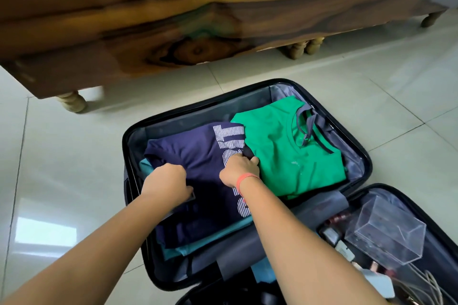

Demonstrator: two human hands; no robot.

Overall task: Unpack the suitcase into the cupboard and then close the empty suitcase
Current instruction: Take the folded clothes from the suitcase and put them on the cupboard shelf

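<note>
Left hand point(168, 181) and right hand point(239, 168) grip soft folded navy shirt point(193, 151) in hard-shelled suitcase point(125, 141)

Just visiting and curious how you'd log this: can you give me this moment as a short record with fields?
Left hand: grips navy T-shirt's left edge
Right hand: grips same shirt's right edge, beside green T-shirt
Suitcase: open on tiled floor, clothes inside
Other half: clear box, cables
Cupboard: wooden, beyond suitcase
</note>
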